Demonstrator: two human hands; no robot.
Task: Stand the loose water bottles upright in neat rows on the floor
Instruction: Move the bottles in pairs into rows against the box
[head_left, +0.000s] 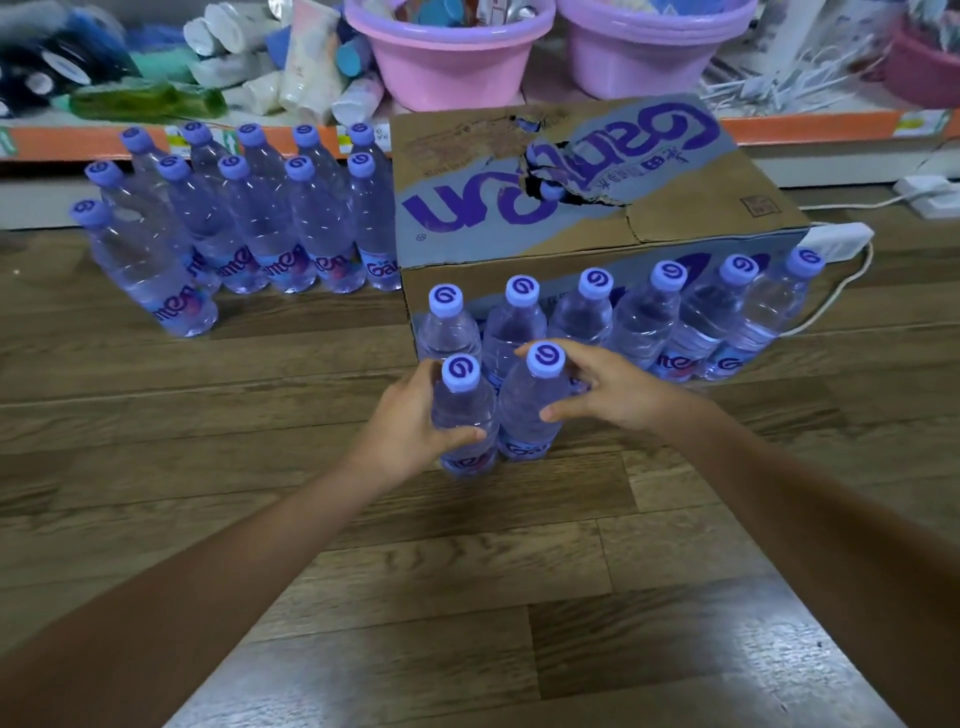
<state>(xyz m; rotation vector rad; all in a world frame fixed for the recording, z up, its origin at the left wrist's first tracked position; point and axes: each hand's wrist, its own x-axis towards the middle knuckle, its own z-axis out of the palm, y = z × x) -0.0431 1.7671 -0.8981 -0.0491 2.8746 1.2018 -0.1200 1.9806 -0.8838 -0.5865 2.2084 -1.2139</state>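
Nearest the camera, two bare forearms reach out over the wooden floor (311, 597) toward a pair of water bottles that stand upright side by side, touching, just in front of the cardboard box (597, 228). The left hand (410, 421) grasps the left front bottle (464, 415), thumb curled across its near side and fingers wrapped behind. The right hand (618, 389) is around the right front bottle (530, 405): its thumb lies against the bottle's body and its fingers reach behind the neck by the cap, though whether they press firmly I cannot tell. Both bottles are clear plastic filled with water, with a lilac screw cap bearing a dark purple swirl and a blue-and-purple label band low on the body.

Behind the pair, right against the front face of the cardboard box, a row of six bottles (644, 322) of the same kind stands upright, stretching from the box's left corner past its right corner.

The cardboard box itself is brown with grey and purple lettering, and its top is torn open near the middle, where a lilac cap shows through the hole.

To the left of the box, a larger group of bottles (249, 218) stands in rows, the rear ones against an orange-edged shelf (67, 140). Behind the box on that shelf sit two pink-purple basins (447, 57) and rolled cloths. A white power strip (841, 239) with its cord lies at the box's right rear.
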